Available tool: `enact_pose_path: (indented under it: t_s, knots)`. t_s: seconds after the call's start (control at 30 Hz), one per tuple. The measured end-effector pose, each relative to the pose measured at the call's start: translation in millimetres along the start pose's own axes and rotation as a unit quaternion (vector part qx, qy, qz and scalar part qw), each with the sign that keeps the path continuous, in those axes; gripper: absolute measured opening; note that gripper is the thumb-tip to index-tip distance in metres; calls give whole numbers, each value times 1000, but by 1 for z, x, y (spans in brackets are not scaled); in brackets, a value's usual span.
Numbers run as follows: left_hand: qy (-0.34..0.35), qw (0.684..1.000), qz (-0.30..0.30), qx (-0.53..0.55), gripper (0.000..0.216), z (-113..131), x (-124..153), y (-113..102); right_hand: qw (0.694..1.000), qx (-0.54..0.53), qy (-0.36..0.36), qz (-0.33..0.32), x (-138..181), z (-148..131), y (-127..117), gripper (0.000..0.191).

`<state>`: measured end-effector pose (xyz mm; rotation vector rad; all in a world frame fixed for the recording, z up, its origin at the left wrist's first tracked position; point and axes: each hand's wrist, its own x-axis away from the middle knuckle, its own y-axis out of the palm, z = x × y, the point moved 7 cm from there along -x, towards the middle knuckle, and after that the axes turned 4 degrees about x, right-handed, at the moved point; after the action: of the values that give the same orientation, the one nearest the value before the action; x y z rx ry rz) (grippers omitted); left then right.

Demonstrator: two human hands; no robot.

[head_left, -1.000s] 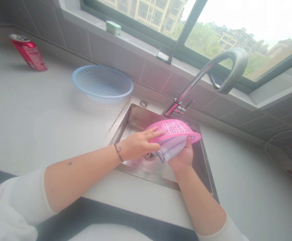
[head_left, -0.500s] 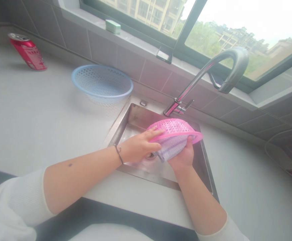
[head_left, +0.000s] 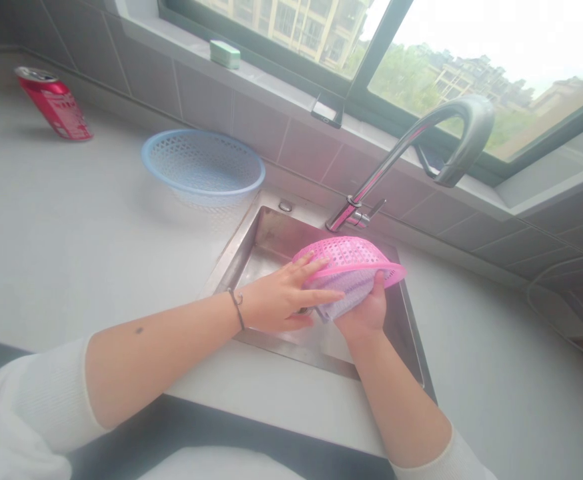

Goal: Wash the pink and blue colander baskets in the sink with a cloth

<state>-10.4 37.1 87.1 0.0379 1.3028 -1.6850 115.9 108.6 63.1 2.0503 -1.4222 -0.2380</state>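
Note:
A pink plastic basket (head_left: 354, 250) with holes is tilted over the sink, its perforated underside upward and its opening toward me. A pale lilac cloth (head_left: 346, 303) lies against the inside of it, one edge hanging below the rim. My right hand (head_left: 369, 310) holds the cloth to the basket, thumb up at the rim and the other fingers hidden. My left hand (head_left: 284, 297) is open with fingers spread; some touch the basket's left side, and another stretches across the cloth. Beneath is the stainless steel sink (head_left: 241, 233), partly covered by hands and basket.
Behind the sink stands a curved chrome faucet (head_left: 396, 153). To the left, a blue basket (head_left: 204, 190) rests on the white counter (head_left: 96, 253), with a red can (head_left: 56, 107) farther left. A small pale green block (head_left: 225, 55) sits on the window ledge.
My left hand has opened wider: a finger now stretches to the right over the cloth, and the thumb has dropped lower. The right hand and the basket stay nearly in place.

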Motion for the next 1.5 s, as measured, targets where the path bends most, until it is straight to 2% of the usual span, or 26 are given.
enact_pose_path:
  t_s: [0.07,0.2,0.37,0.43,0.53,0.6,0.73,0.87,0.93,1.0,1.13,1.27,1.37,1.5]
  knots:
    - [5,1000,-20,-13,63,0,0,2,1000,1,3,-2,0,-1,-2,70]
    - [17,999,-23,-30,59,0,0,0,999,-15,7,-28,0,-1,-1,70]
    - [31,999,-36,-20,54,4,0,-3,1000,-18,5,1,0,-2,-5,70]
    - [24,999,-24,-4,64,3,1,-5,1000,-17,-7,11,-1,-4,-6,68]
    - [-6,999,31,44,88,-4,3,-9,1000,-14,-19,5,-2,-6,-8,66]
    - [-30,996,55,56,96,-10,5,-8,1000,-9,-23,4,-2,-6,-11,64]
    - [-58,998,21,14,92,-20,7,0,999,3,-25,27,-2,-8,-17,64]
    - [-87,996,-10,4,87,-23,6,0,999,-1,-26,-26,0,-13,0,70]
    - [-76,997,7,18,81,-19,3,-6,998,9,-32,-47,1,-15,7,71]
    - [-58,996,55,48,77,-14,0,-16,997,24,-55,-40,1,-17,8,67]
    - [-57,985,126,105,84,-12,-1,-25,993,64,-89,-32,0,-11,7,64]
    - [-93,981,137,100,97,-17,0,-18,991,97,-61,-64,3,7,21,59]
    - [-130,982,120,70,99,-19,-1,-11,993,56,-12,-107,8,17,36,46]
    - [-160,983,79,48,102,-19,-4,-5,990,7,41,-138,10,17,40,50]
